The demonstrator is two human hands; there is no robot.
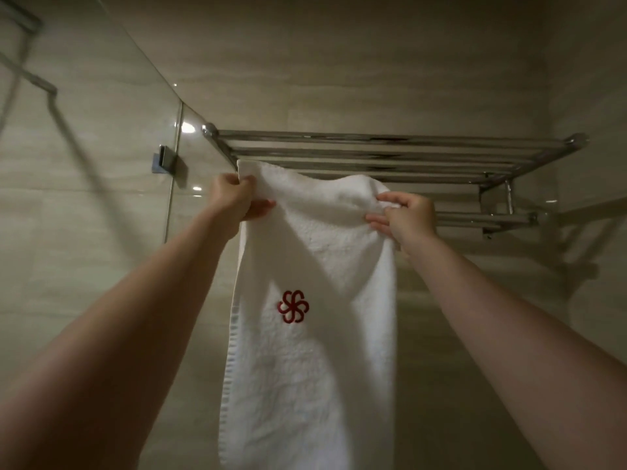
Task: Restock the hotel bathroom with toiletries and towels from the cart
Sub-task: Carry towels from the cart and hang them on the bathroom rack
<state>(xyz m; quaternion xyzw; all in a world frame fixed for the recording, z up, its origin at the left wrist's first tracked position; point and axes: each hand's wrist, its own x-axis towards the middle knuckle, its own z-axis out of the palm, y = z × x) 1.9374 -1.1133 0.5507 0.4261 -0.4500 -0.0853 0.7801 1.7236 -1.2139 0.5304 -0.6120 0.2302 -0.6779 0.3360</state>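
With our left hand (234, 198) and right hand (405, 217) both pinching the towel (305, 334) top, it hangs below our grip, the rack (390, 154) above unfilled.

The single head view looks upward from below the chrome towel rack (390, 157), close in front of it, facing the tiled wall (339, 62) behind it.
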